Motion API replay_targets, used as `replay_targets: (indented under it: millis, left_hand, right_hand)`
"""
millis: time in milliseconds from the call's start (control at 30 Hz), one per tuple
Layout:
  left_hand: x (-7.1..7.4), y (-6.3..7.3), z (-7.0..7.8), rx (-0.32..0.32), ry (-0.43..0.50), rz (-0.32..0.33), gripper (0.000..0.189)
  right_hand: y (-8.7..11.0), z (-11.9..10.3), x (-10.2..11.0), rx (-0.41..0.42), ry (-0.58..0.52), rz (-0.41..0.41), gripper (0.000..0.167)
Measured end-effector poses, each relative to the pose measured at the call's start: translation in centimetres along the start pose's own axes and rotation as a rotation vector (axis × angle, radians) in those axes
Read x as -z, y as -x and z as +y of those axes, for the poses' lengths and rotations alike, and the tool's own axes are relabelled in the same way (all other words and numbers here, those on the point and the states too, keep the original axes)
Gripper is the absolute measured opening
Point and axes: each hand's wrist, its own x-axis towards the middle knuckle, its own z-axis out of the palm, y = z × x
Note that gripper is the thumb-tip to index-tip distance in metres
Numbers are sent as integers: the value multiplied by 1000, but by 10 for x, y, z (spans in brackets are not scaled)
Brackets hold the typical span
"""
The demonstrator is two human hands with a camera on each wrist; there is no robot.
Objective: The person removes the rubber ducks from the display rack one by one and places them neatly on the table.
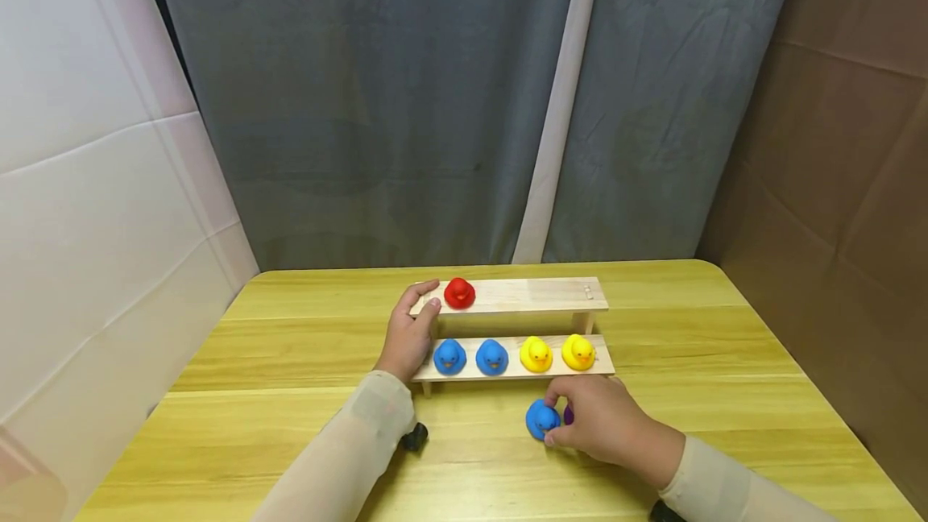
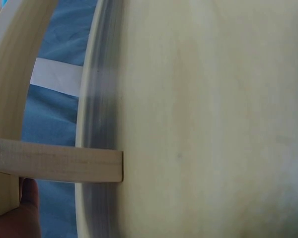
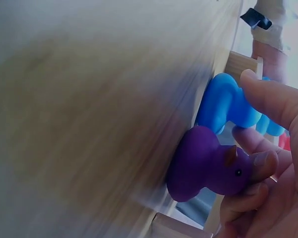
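My left hand [image 1: 409, 334] grips the left end of the two-tier wooden stand [image 1: 532, 295]; in the left wrist view part of that hand [image 2: 20, 218] shows below a wooden leg [image 2: 64, 162]. A red rubber duck [image 1: 460, 293] sits on the upper tier. Two blue ducks and two yellow ducks [image 1: 536, 354] line the lower tier. In front of the stand, my right hand [image 1: 605, 419] pinches a blue rubber duck [image 1: 542, 419] between thumb and finger. Beside it, a purple rubber duck [image 3: 203, 163] touches my other fingers, mostly hidden in the head view.
The stand is on a yellow wood-grain table [image 1: 290, 361]. A grey curtain [image 1: 362, 119] hangs behind the back edge. White cloth [image 1: 109, 184] borders the left side and brown cloth [image 1: 834, 159] the right.
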Motion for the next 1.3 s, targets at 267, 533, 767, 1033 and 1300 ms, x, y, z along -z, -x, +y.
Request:
replay_targets:
  millis: [267, 533, 767, 1033, 1300]
  left_hand:
    - [-1, -1, -2, -9, 4, 1, 35]
    - [-1, 1, 0, 3, -4, 10, 37]
    - [-1, 1, 2, 21, -3, -6, 39]
    - [-1, 0, 0, 4, -2, 0, 37]
    - [-1, 0, 0, 2, 1, -8, 37]
  right_hand:
    - [1, -1, 2, 0, 7, -11, 32]
    - [0, -1, 9, -16, -52, -41, 34]
    - [-2, -1, 30, 50, -358, -81, 29]
    - [-12, 13, 55, 89, -456, 81, 25]
    - [-30, 38, 75, 20, -393, 306, 27]
